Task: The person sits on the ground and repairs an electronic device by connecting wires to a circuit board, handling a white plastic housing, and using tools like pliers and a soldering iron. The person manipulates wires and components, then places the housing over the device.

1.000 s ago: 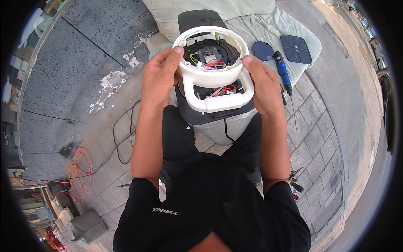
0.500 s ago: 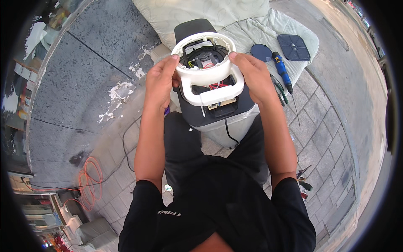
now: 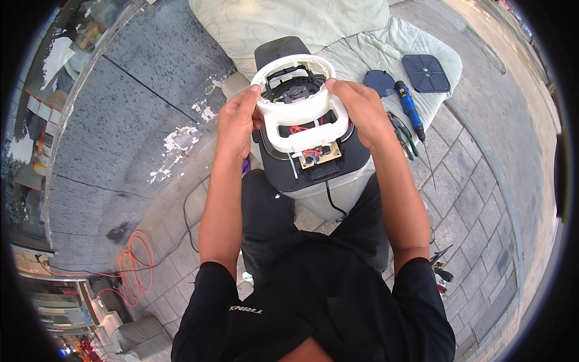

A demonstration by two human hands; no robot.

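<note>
blue screwdriver (image 3: 409,107), pliers (image 3: 403,136), pale cushion (image 3: 313,24), orange cable (image 3: 136,265).

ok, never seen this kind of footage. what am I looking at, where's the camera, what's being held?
There is no robot: a person works with bare hands. The one picture comes from a fisheye camera on the person's head, looking down, so straight edges bend near the rim. The left hand and right hand grip a white plastic ring frame from either side, over a dark appliance body with wires and a small circuit board exposed. On the pale cushion beyond lie a blue screwdriver and two dark covers, one round, one square. An orange cable coils on the pavement.
</note>
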